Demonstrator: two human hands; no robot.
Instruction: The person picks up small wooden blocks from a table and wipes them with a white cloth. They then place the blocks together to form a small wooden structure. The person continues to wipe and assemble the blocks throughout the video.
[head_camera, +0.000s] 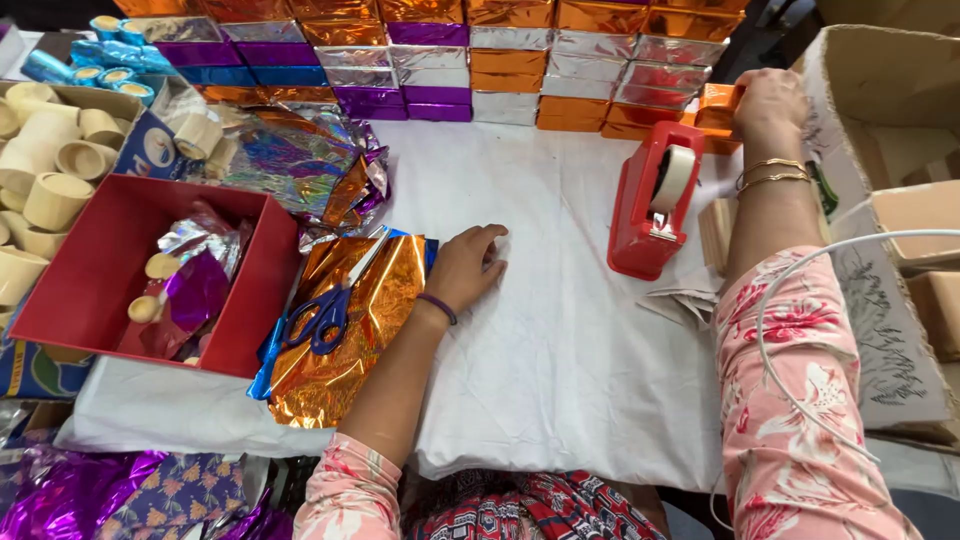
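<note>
The right hand (768, 98) is stretched out to the far right end of the stacked rows of foil-wrapped boxes (510, 60) and has its fingers closed around a small orange foil-wrapped box (718, 103), which sits at the end of the lowest orange row, just beyond the red plastic tape dispenser (652, 200) with its roll of pale tape. 2 thin gold bangles (772, 172) circle that wrist. The left hand (468, 265) lies palm down and relaxed on the white cloth-covered table (570, 340), holding nothing, its thumb side touching the edge of a crinkled sheet of orange metallic foil (350, 330). A pair of blue-handled scissors (325, 310) rests on that foil sheet. To the left stands an open red cardboard box (85, 270) holding scraps of silver and purple foil, and beyond it a carton of short cream-coloured cardboard rings (45, 150). Brown cardboard cartons (890, 90) stand at the right edge of the table.
</note>
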